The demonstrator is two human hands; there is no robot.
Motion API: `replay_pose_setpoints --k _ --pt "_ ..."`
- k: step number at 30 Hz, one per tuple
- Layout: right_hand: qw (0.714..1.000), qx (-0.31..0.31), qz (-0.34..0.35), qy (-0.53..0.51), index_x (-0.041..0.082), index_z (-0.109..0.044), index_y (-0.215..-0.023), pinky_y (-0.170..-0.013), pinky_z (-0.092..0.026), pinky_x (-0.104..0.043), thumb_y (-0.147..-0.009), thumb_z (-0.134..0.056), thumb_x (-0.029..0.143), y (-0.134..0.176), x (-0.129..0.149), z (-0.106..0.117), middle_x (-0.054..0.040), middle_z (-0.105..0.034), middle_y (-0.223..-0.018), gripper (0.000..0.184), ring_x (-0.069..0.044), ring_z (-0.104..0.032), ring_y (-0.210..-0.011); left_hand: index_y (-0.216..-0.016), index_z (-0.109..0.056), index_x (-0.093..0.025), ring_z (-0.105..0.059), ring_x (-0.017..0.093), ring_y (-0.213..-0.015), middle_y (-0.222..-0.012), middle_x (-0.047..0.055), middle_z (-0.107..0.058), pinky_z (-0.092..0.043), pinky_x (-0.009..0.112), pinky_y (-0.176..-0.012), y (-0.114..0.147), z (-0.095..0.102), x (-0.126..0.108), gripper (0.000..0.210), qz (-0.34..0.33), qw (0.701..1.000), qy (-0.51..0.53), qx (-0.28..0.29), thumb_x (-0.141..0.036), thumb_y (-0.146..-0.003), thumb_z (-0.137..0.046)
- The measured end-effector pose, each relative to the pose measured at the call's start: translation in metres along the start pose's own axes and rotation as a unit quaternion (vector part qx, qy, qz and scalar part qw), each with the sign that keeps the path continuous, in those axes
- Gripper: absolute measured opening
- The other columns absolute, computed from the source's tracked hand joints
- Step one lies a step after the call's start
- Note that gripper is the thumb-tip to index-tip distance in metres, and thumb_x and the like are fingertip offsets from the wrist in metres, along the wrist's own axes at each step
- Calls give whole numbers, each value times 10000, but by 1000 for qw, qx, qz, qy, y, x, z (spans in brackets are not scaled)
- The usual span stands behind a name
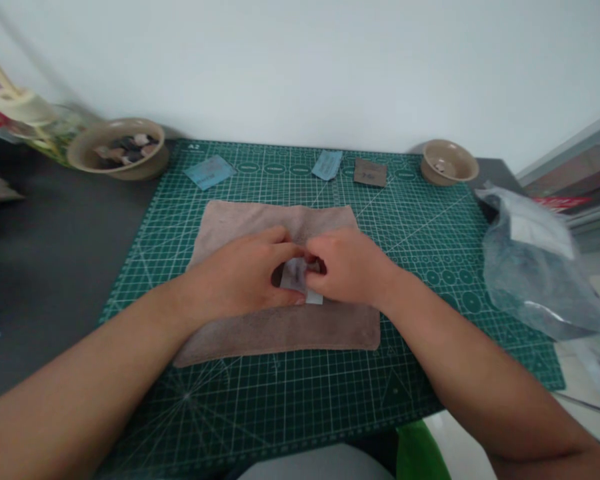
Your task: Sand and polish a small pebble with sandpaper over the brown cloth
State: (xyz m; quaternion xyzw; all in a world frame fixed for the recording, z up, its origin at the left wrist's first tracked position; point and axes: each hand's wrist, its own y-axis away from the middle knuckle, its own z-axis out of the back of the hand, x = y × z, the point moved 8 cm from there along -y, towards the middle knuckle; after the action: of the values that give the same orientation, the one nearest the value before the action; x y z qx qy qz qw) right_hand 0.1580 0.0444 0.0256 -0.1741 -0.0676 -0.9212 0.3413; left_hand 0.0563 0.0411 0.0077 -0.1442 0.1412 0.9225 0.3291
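Over the middle of a brownish-pink cloth (280, 330), my left hand (245, 270) and my right hand (353, 267) meet fingertip to fingertip. Between them is a small whitish packet (294, 275), partly see-through, with a white lower edge. My right thumb and bent forefinger pinch its right side. The left hand curves around its other side, thumb at the lower edge and forefinger at the top. Fingers cover much of the packet, so its contents cannot be made out. Beneath the cloth lies a green cutting mat (300, 407) with white grid lines.
Behind the cloth lie two light-blue packets (210, 172) (327, 165) and a brown square packet (371, 173). A tan bowl (130, 170) of dark and pinkish pieces stands back left; a smaller bowl (449, 162) stands back right. A clear plastic bag (535, 267) lies at the right edge.
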Motion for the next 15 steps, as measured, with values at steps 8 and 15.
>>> replay_pose_setpoints --k 8,15 --pt "1000 -1 -15 7 161 -718 -795 -615 -311 -325 -836 -586 298 1 -4 0 -63 -724 -753 195 -172 -559 -661 -1216 -677 -255 -616 227 -871 -1057 59 -631 -445 340 -721 1 0 1 524 -5 1000 5 -7 -560 -792 -717" --pt "1000 -14 -17 1 165 -712 -798 -600 -293 -324 -823 -591 297 1 -2 0 -51 -711 -733 181 -170 -550 -650 -1242 -680 -262 -620 230 -878 -1060 55 -649 -435 339 -733 1 1 1 550 -4 1000 11 -9 -557 -780 -720"
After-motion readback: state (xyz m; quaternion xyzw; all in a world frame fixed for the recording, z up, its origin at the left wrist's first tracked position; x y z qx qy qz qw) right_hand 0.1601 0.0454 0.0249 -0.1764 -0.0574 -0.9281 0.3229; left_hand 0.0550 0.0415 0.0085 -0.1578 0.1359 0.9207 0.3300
